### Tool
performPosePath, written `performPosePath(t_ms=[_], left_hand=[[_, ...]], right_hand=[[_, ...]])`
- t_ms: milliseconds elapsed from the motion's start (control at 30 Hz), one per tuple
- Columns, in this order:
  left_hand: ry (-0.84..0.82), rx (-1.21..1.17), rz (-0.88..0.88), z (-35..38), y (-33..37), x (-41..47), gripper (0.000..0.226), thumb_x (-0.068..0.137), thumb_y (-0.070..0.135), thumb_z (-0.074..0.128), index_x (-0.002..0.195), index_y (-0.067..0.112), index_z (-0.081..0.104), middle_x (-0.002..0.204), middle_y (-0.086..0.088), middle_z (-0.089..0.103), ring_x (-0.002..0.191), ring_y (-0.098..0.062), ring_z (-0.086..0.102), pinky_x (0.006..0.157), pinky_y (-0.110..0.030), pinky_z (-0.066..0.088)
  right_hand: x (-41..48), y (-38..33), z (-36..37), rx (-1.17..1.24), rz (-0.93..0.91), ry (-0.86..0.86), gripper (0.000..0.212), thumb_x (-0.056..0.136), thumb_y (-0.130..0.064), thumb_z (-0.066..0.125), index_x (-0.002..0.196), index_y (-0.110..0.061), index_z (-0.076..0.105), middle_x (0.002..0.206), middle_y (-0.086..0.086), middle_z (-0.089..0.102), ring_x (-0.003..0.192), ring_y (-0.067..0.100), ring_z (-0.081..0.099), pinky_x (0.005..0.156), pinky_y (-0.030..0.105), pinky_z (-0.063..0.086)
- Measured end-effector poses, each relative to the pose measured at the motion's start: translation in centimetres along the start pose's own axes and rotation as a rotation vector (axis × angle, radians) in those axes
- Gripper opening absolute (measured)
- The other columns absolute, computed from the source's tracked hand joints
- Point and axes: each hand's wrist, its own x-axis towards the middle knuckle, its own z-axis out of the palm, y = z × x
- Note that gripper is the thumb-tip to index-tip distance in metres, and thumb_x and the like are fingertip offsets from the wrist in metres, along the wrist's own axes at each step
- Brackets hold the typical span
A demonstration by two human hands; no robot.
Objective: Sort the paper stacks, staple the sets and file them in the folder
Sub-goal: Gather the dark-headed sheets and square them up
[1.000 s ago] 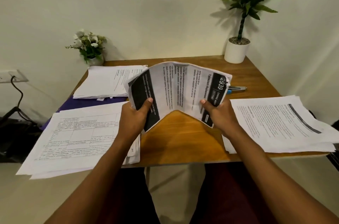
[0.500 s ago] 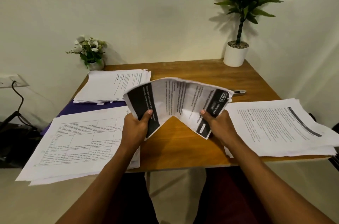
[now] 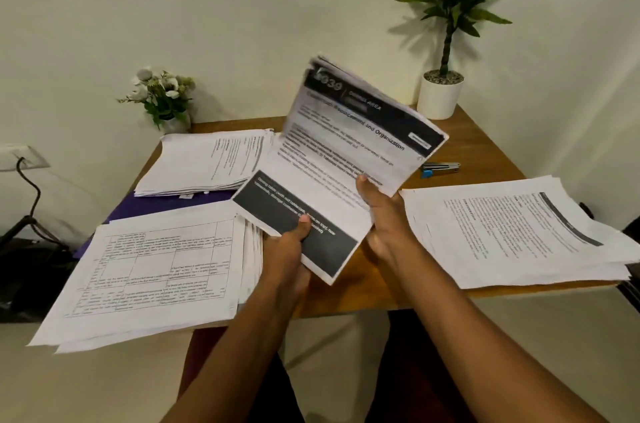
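Above the table (image 3: 485, 145) centre, a bent paper set (image 3: 346, 159) is held clear of the wood: left hand (image 3: 284, 249) pinching its near dark band, right hand (image 3: 388, 218) gripping the right edge, thumb on top. Sheet edges should be squared by tapping down before the stapler (image 3: 440, 168) (far right, untouched) is reached for.

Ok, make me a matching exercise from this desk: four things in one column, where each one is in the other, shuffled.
1 stapler
2 purple folder
3 black-banded paper set
4 tall potted plant

A far right corner of the desk
B gripped by left hand and right hand
C partly under the far left paper stack
D on the desk, right of the held set

Pairs: 1-D, 2-C, 3-B, 4-A
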Motion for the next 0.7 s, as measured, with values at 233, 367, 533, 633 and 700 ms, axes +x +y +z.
performPosePath(t_ms=[233, 367, 533, 633, 700], left_hand=[[-0.135, 0.041, 0.009, -2.0, 0.4, -0.3, 0.036, 0.097, 0.01, 0.063, 0.132, 0.01, 0.058, 0.118, -0.01, 0.074, 0.107, -0.028, 0.072, 0.082, -0.042, 0.062], [-0.226, 0.152, 0.009, -4.0, 6.0, 1.6, 0.03, 0.102, 0.009, 0.055, 0.131, 0.008, 0.061, 0.121, -0.015, 0.072, 0.106, -0.029, 0.072, 0.075, -0.04, 0.064], [-0.45, 0.613, 0.045, -2.7, 11.0, 2.2, 0.031, 0.102, 0.015, 0.056, 0.132, 0.018, 0.064, 0.125, -0.006, 0.072, 0.114, -0.029, 0.069, 0.102, -0.053, 0.052], [-0.445, 0.703, 0.214, -0.1, 11.6, 1.2, 0.028, 0.096, 0.021, 0.065, 0.124, 0.018, 0.066, 0.113, 0.001, 0.076, 0.105, -0.024, 0.073, 0.089, -0.044, 0.06], [-0.421, 0.719, 0.383, 1.3, 11.7, 0.7, 0.024, 0.094, 0.026, 0.069, 0.117, 0.022, 0.067, 0.105, 0.007, 0.078, 0.097, -0.016, 0.075, 0.083, -0.036, 0.062]], right_hand=[[0.7, -1.1, -1.2, -0.04, 0.065, -0.003, 0.034, 0.095, -0.004, 0.066, 0.128, -0.013, 0.064, 0.119, 0.01, 0.074, 0.107, 0.031, 0.072, 0.097, 0.058, 0.054], [0.9, -2.6, -2.4, -0.084, 0.061, -0.037, 0.034, 0.095, 0.0, 0.064, 0.127, -0.013, 0.064, 0.124, 0.011, 0.072, 0.11, 0.031, 0.071, 0.099, 0.057, 0.053], [0.5, -4.1, -2.1, -0.2, 0.068, -0.18, 0.036, 0.096, 0.001, 0.062, 0.128, -0.013, 0.062, 0.128, 0.012, 0.07, 0.115, 0.032, 0.069, 0.101, 0.056, 0.053], [0.0, -5.2, -0.6, -0.338, -0.055, -0.175, 0.023, 0.095, -0.003, 0.066, 0.112, -0.018, 0.068, 0.117, 0.008, 0.075, 0.109, 0.029, 0.071, 0.095, 0.049, 0.057], [0.0, -6.0, 0.2, -0.519, -0.159, -0.141, 0.011, 0.093, -0.015, 0.072, 0.102, -0.023, 0.071, 0.104, -0.001, 0.078, 0.099, 0.021, 0.075, 0.093, 0.048, 0.058]])
